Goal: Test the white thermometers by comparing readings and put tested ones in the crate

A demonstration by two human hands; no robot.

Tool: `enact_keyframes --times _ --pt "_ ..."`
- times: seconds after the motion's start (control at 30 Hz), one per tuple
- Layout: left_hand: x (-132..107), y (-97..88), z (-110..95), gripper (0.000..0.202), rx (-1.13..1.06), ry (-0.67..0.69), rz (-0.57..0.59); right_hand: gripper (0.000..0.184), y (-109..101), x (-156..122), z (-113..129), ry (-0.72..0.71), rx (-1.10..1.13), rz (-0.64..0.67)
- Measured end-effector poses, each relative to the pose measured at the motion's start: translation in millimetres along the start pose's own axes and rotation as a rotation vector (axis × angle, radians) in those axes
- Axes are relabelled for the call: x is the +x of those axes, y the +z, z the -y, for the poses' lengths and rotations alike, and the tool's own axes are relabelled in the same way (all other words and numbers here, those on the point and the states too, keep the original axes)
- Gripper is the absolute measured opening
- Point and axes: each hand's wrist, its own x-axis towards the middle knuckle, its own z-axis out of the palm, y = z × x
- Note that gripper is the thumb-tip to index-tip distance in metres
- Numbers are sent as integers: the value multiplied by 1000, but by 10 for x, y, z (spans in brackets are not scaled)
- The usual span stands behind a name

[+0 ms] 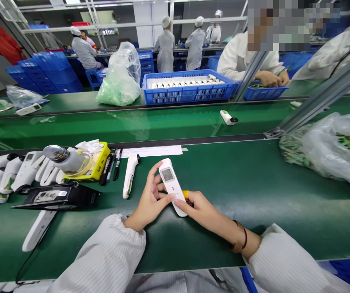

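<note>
A white handheld infrared thermometer with a small grey screen is held above the green bench, its screen facing me. My left hand grips it from the left, fingers behind the body and thumb on the front near the buttons. From the right, my right hand closes on its lower end, thumb on the front; a yellow cover shows on one finger. Another white thermometer lies on the bench left of my hands, with green showing in its handle.
Left are several white thermometers, a metal-topped bottle, a yellow tray, markers and a black device. A bag of green pieces sits right. Beyond the belt stand a blue crate and co-workers.
</note>
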Motion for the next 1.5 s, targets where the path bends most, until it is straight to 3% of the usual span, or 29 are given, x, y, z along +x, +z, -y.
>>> enact_keyframes --times 0.33,0.57,0.7,0.8,0.9,1.07,1.17,1.33,1.5 --pt "1 -13 16 82 9 1 -1 41 -4 9 -27 -15 27 3" --pt "-3 1 11 84 23 -2 -15 34 -44 -6 59 0 -45 122" --pt "33 -29 40 91 50 18 -8 31 -169 112 97 -36 -113 74" --pt "78 -85 87 89 183 -17 5 29 -478 459 128 -42 -327 -74" --pt "107 -132 147 75 330 -71 41 27 -958 967 170 35 -634 -293" --pt "116 -162 220 61 413 -107 90 22 -1635 1647 141 138 -793 -513" --pt "120 -173 237 57 434 -131 101 30 -1832 1867 51 156 -810 -603" --pt "118 -199 278 54 456 -189 131 37 -2050 2044 -130 188 -797 -892" --pt "123 -223 314 52 442 -179 134 30 -2206 2089 -246 218 -546 -1040"
